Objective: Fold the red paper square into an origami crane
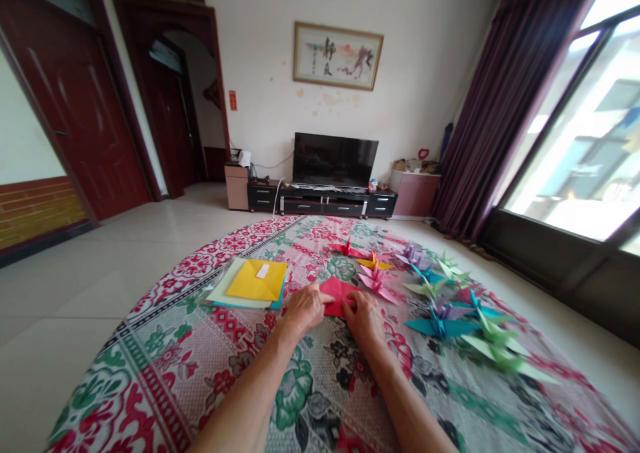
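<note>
A: What are the hands doing?

B: The left hand (pixel 304 306) touches the left side of a small red paper (pixel 335 292), and the right hand (pixel 367 320) touches its right side, fingers curled. I cannot make out whether they pinch it or only press.

A: Where is that paper?

B: On the flower-patterned surface (pixel 170 346), between the hands.

A: And around it?

B: To the left, a paper stack (pixel 218 296) topped by a yellow sheet (pixel 245 284) with a white slip (pixel 263 271); to the right, many folded cranes (pixel 442 327), including pink, blue and green ones.
</note>
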`<control>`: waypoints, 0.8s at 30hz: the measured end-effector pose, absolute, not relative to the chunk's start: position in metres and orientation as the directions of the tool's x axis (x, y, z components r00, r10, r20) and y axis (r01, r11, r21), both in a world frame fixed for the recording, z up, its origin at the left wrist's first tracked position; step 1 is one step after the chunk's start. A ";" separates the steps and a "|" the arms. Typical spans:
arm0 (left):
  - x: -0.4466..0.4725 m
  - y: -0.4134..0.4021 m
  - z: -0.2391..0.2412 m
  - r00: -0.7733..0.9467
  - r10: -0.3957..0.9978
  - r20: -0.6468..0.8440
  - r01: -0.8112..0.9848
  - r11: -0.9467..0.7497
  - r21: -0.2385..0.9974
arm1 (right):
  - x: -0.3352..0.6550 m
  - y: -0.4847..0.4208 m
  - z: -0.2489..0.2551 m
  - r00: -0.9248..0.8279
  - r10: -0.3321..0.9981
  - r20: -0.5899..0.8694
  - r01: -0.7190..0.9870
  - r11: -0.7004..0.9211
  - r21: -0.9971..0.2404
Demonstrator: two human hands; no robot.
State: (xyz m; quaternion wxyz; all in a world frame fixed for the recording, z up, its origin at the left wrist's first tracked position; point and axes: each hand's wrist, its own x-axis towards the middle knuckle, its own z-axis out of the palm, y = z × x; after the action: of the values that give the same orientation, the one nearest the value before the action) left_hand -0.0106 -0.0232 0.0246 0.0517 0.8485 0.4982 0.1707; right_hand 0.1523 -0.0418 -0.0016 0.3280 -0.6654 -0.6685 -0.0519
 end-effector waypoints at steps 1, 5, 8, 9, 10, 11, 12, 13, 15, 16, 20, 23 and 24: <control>-0.010 -0.023 0.025 0.448 0.864 0.231 0.826 -0.499 0.261 | 0.152 -0.042 -0.002 0.103 0.857 0.505 0.924 0.106 -0.368; -0.009 -0.024 0.026 0.448 0.869 0.210 0.826 -0.492 0.275 | 0.152 -0.042 -0.001 0.108 0.871 0.480 0.922 0.092 -0.375; -0.009 -0.024 0.027 0.431 0.868 0.248 0.834 -0.487 0.257 | 0.151 -0.044 0.002 0.108 0.883 0.456 0.925 0.079 -0.372; -0.009 -0.024 0.028 0.425 0.862 0.275 0.837 -0.490 0.243 | 0.151 -0.044 0.003 0.109 0.887 0.449 0.926 0.074 -0.370; -0.009 -0.024 0.028 0.418 0.857 0.302 0.841 -0.490 0.227 | 0.150 -0.045 0.004 0.109 0.890 0.442 0.928 0.069 -0.367; -0.009 -0.023 0.029 0.409 0.854 0.321 0.847 -0.486 0.214 | 0.150 -0.045 0.005 0.110 0.894 0.435 0.929 0.063 -0.364; -0.009 -0.023 0.030 0.399 0.856 0.329 0.855 -0.477 0.205 | 0.149 -0.046 0.006 0.112 0.896 0.429 0.931 0.057 -0.361; -0.009 -0.024 0.031 0.388 0.862 0.325 0.863 -0.464 0.200 | 0.149 -0.047 0.007 0.113 0.898 0.426 0.932 0.052 -0.358; -0.009 -0.024 0.032 0.366 0.884 0.292 0.881 -0.430 0.198 | 0.148 -0.048 0.008 0.116 0.899 0.423 0.935 0.045 -0.352; -0.009 -0.025 0.033 0.356 0.895 0.269 0.889 -0.413 0.198 | 0.148 -0.048 0.009 0.120 0.898 0.423 0.936 0.039 -0.349; -0.008 -0.026 0.037 0.310 0.930 0.195 0.912 -0.349 0.215 | 0.149 -0.050 0.009 0.146 0.892 0.428 0.947 -0.001 -0.320; -0.009 -0.024 0.038 0.308 0.940 0.147 0.905 -0.337 0.259 | 0.149 -0.051 0.010 0.163 0.882 0.442 0.952 -0.023 -0.305; -0.009 -0.023 0.039 0.313 0.940 0.134 0.899 -0.339 0.275 | 0.149 -0.051 0.010 0.167 0.879 0.446 0.953 -0.028 -0.303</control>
State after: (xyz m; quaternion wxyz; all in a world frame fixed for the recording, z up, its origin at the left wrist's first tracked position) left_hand -0.0091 -0.0234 0.0386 0.0747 0.8069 0.5699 0.1358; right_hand 0.1489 -0.0508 0.0102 0.2727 -0.7137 -0.6417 -0.0670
